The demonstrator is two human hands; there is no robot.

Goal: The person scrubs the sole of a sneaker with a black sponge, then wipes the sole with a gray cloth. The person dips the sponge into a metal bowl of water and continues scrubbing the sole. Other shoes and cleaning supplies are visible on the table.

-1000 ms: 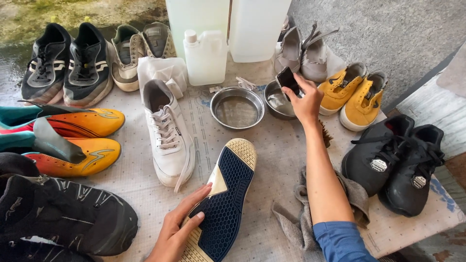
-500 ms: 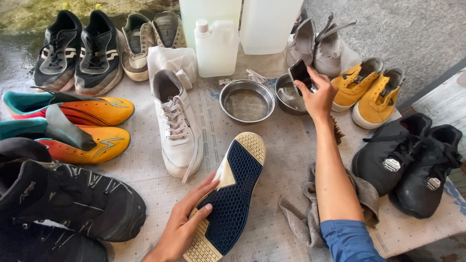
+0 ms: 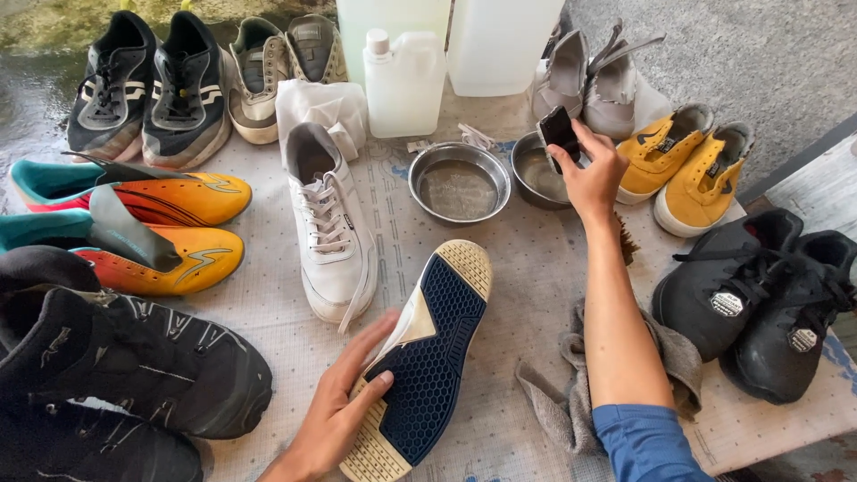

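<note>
Shoe [image 3: 427, 357], sole up with a navy tread and pale rim, lies at the near middle of the mat [image 3: 527, 295], toe pointing away. Just left of it stands a white sneaker [image 3: 328, 228], its lace trailing toward the upturned shoe. Beyond them sit 2 steel bowls: a shallow one [image 3: 459, 181] and a second bowl [image 3: 538, 171] to its right, partly behind the right hand. A white jug [image 3: 403, 82] stands behind the bowls, with a white cloth [image 3: 321, 107] to its left. 2 orange shoes [image 3: 170, 228] lie on the left, dark shoes [image 3: 147, 89] at the far left, black shoes [image 3: 116, 375] in the near left corner. 2 yellow shoes [image 3: 687, 165] and 2 black sneakers [image 3: 759, 299] fill the right side. A grey rag [image 3: 562, 393] is bunched under the right forearm.

Left hand [image 3: 344, 402] lies flat with fingers spread, palm on the sole's heel end, thumb against its side. Right hand [image 3: 589, 174] is reached out over the second bowl, fingers pinched around a small dark block [image 3: 558, 129] held upright above the bowl's rim.
</note>
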